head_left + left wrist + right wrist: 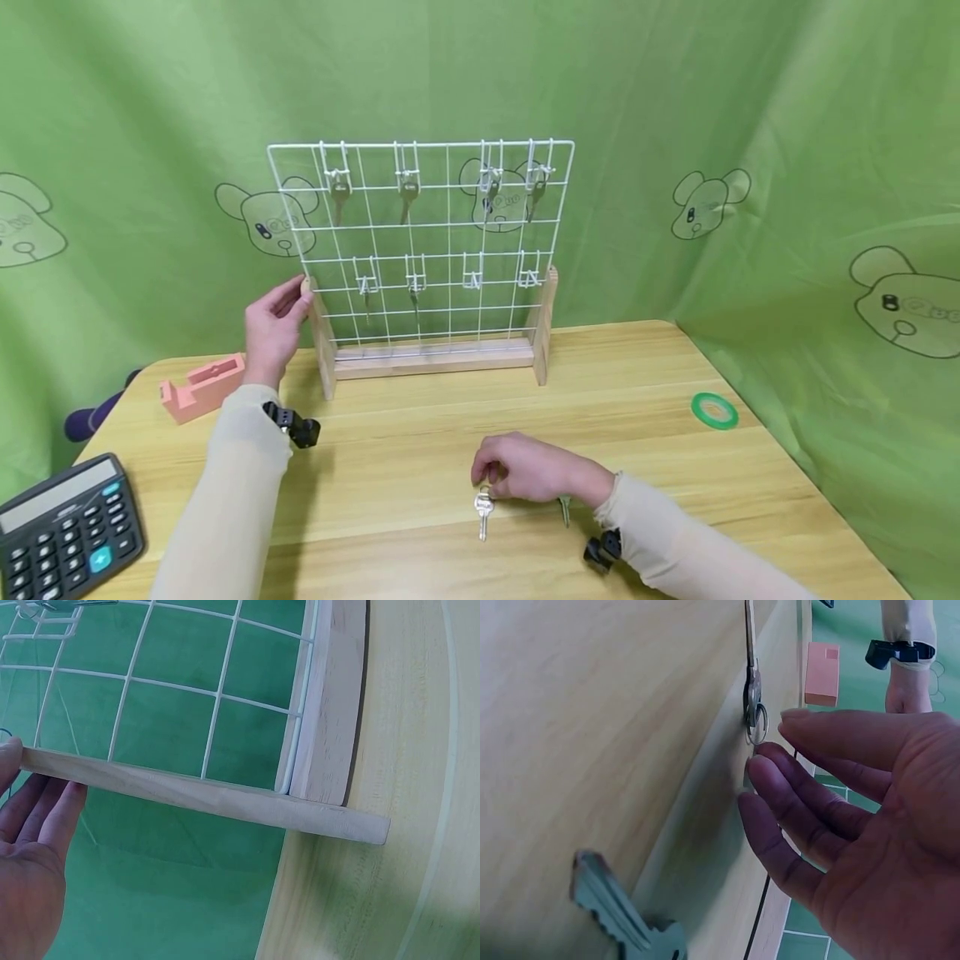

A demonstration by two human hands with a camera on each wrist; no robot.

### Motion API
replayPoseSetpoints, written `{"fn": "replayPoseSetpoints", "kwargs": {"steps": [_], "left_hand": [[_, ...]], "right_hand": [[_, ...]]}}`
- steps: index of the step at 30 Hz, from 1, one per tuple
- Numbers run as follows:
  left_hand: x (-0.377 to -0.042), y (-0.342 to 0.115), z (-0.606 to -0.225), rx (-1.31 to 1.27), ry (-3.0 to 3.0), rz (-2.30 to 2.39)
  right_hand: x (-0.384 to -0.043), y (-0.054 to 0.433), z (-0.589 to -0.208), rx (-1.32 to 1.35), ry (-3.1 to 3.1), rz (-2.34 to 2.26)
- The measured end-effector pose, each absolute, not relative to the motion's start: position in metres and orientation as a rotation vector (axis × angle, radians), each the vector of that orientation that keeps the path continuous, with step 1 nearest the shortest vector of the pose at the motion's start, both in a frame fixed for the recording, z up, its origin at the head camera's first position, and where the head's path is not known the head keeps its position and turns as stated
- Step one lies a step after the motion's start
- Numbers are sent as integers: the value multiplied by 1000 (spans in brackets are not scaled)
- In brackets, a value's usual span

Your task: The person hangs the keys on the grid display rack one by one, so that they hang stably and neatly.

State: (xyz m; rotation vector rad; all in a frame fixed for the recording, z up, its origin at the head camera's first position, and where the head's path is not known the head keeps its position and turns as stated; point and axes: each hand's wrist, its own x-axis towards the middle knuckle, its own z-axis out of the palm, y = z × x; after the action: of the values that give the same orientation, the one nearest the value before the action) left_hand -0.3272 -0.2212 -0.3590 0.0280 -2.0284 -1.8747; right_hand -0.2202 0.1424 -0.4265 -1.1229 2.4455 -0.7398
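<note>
My left hand (273, 327) pinches the left wooden upright (195, 793) of a white wire grid rack (448, 223), thumb on one side and fingers on the other. Low over the table, my right hand (534, 468) reaches to a silver key (483, 514) that lies on the wood. Its fingertips are right at the key's small ring (759, 724), with the thumb and fingers apart in the right wrist view. A second key (630, 911) lies nearby, partly behind the right hand in the head view. Several keys hang from hooks on the rack, including one top-left key (340, 193).
A pink tape dispenser (202, 388) sits left of the rack, and a black calculator (71, 533) is at the table's left front. Toward the right edge lies a green ring-shaped roll (714, 411). Behind the table (405, 467) hangs a green curtain (637, 83).
</note>
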Motion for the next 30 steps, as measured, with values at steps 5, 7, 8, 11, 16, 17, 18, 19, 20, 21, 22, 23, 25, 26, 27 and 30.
{"fn": "replayPoseSetpoints", "kwargs": {"steps": [5,7,8,11,16,17,18,19,20,21,22,23,25,26,27,30], "left_hand": [[-326,-221,-359,33,-2020,-1885],[-326,-222,-359,41,-2025,-1887],[-326,-222,-359,44,-2029,-1887],[-327,-222,-359,53,-2033,-1895],[-327,-221,-359,43,-2032,-1875],[-328,-220,-359,42,-2029,-1874],[-328,-220,-359,39,-2026,-1874],[-327,-220,-359,37,-2022,-1876],[-327,-220,-359,39,-2020,-1879],[-327,-219,-359,39,-2020,-1878],[-327,-219,-359,41,-2023,-1876],[-327,-219,-359,46,-2023,-1878],[-326,-219,-359,48,-2028,-1871],[-326,-219,-360,50,-2032,-1867],[-326,-219,-360,49,-2035,-1862],[-326,-220,-360,49,-2029,-1864]], "right_hand": [[-221,139,-428,-1162,2472,-688],[-222,138,-429,-1181,2476,-677],[-222,138,-429,-1184,2477,-672],[-224,137,-431,-1189,2480,-665],[-226,137,-433,-1169,2474,-649],[-226,137,-433,-1164,2472,-647],[-227,137,-433,-1157,2469,-643],[-227,137,-433,-1152,2468,-642],[-226,137,-433,-1147,2469,-640],[-226,137,-433,-1146,2473,-637],[-226,137,-432,-1146,2477,-632],[-226,138,-432,-1142,2482,-629],[-225,138,-431,-1131,2489,-628],[-225,139,-431,-1124,2488,-632],[-225,139,-431,-1119,2487,-637],[-224,140,-429,-1097,2461,-677]]}}
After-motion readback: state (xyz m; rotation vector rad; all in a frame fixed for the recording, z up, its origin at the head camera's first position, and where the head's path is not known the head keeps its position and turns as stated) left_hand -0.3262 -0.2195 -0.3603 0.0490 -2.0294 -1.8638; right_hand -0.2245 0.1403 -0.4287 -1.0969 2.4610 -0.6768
